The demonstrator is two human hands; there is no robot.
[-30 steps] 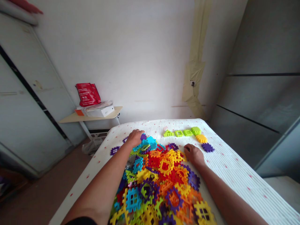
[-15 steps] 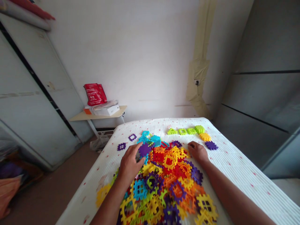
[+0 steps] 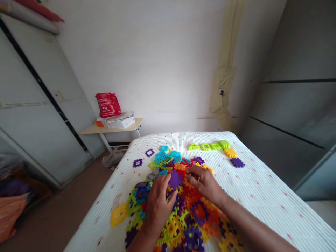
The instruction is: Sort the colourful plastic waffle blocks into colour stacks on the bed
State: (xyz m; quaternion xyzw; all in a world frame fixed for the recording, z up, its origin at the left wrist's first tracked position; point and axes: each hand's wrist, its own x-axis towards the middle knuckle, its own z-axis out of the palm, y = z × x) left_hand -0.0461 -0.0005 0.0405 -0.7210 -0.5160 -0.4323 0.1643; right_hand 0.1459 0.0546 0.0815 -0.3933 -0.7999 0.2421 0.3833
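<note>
Two bare hands meet over a heap of interlocking plastic pieces (image 3: 174,229) on a white, red-flecked cloth (image 3: 259,203). The left hand (image 3: 159,197) reaches in from the near edge, its forearm slanting up and slightly to the right, back of the hand uppermost; its thumb and forefinger pinch a solid purple piece (image 3: 175,179) by its left side and near edge, above the middle of the heap. From the lower right comes the other arm, stretched long and low across the pile, its right hand (image 3: 206,182) turned inward with fingers curled toward the purple piece's right side. The fingertips are just beside it; whether they touch it, or grip anything, cannot be told. Beyond the hands, blue pieces (image 3: 160,157) lie at the heap's far left, with a purple window-shaped piece (image 3: 138,162) and a purple frame (image 3: 149,152) apart on the cloth. At far right, green pieces (image 3: 215,146) form a row, an orange-yellow piece (image 3: 230,153) and a dark purple piece (image 3: 237,162) near its right end.
</note>
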